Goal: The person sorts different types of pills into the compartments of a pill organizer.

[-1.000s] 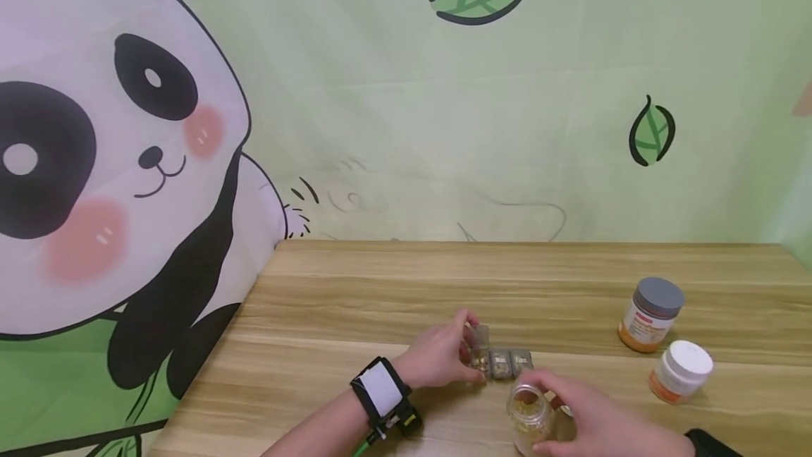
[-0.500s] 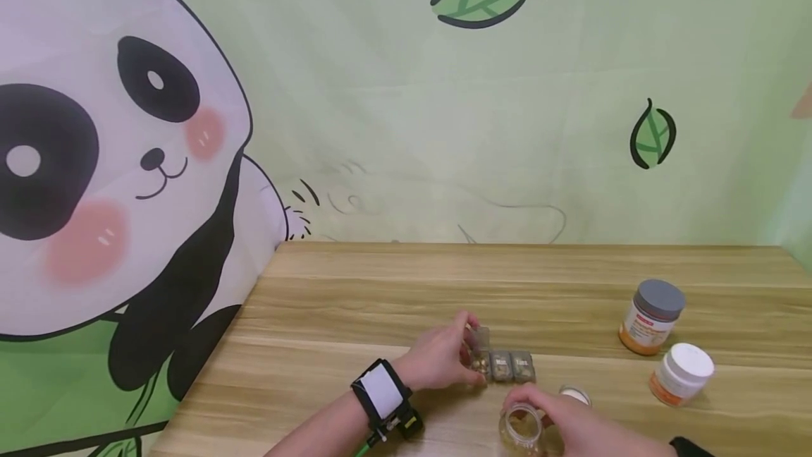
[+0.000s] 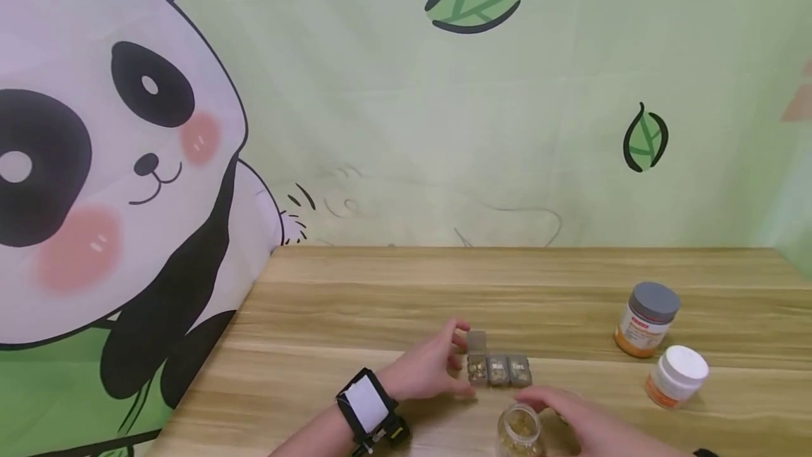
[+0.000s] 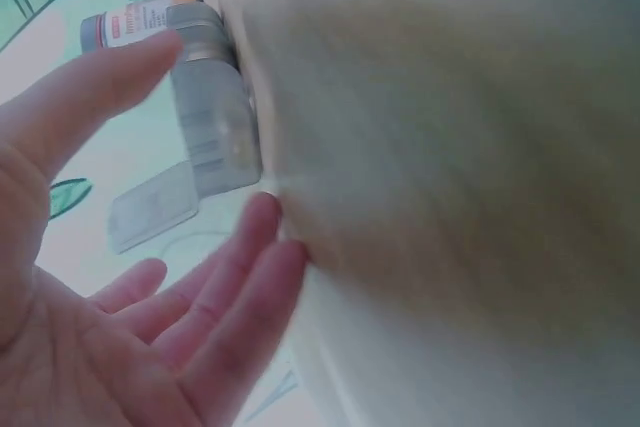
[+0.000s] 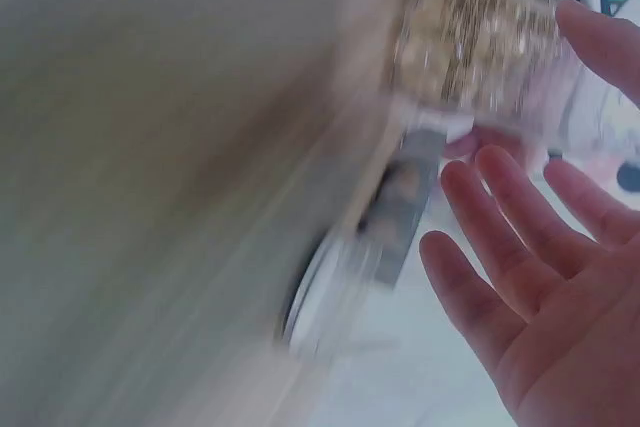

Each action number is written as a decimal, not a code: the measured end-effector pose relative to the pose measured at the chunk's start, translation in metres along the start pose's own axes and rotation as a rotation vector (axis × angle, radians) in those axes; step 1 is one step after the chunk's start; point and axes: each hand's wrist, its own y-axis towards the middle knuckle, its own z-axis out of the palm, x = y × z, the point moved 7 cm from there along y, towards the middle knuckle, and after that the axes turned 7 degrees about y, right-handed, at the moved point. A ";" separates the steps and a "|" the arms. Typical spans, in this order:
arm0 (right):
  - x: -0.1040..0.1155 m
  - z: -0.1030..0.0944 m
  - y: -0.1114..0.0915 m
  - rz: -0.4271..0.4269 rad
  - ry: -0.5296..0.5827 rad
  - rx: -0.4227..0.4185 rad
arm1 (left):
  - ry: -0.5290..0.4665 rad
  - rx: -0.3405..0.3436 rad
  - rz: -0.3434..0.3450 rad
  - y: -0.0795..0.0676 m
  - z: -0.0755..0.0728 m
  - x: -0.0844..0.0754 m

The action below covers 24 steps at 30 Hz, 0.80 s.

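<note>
A small grey pill organizer point(image 3: 509, 370) lies on the table, its left compartment's lid point(image 3: 476, 341) flipped up and small yellowish pieces inside. My left hand point(image 3: 426, 370) is spread just left of it; in the left wrist view its fingers stand apart from the organizer point(image 4: 205, 107). A clear jar point(image 3: 520, 434) without its lid, partly full of golden capsule-like pieces, stands upright near the front. Beside it is my right hand point(image 3: 586, 423), fingers loosely extended. In the right wrist view the thumb overlaps the edge of the jar point(image 5: 480, 42); contact cannot be told.
A grey-capped bottle point(image 3: 647, 319) and a white-capped bottle point(image 3: 677, 376) stand on the wooden table point(image 3: 380, 281) at the right. A white round lid point(image 5: 318, 292) lies near the organizer in the right wrist view. A panda-printed cloth point(image 3: 380, 90) hangs behind.
The right hand has brought the jar down and slightly left, and its grip has loosened. My left hand has drawn left off the pill organizer, whose flipped-up lid now shows fully.
</note>
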 end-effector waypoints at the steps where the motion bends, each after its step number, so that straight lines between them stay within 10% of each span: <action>1: -0.002 -0.003 -0.003 0.004 -0.014 -0.013 | -0.005 -0.001 -0.003 -0.004 -0.001 0.000; 11: -0.011 -0.037 -0.030 0.027 -0.493 -0.219 | 0.069 -0.109 0.161 -0.041 -0.011 -0.035; 18: -0.026 -0.035 -0.021 0.203 -0.540 -0.096 | 0.061 0.134 0.362 -0.038 0.023 -0.070; 24: -0.034 -0.027 -0.010 0.279 -0.502 0.005 | 0.119 0.279 0.356 -0.028 0.044 -0.072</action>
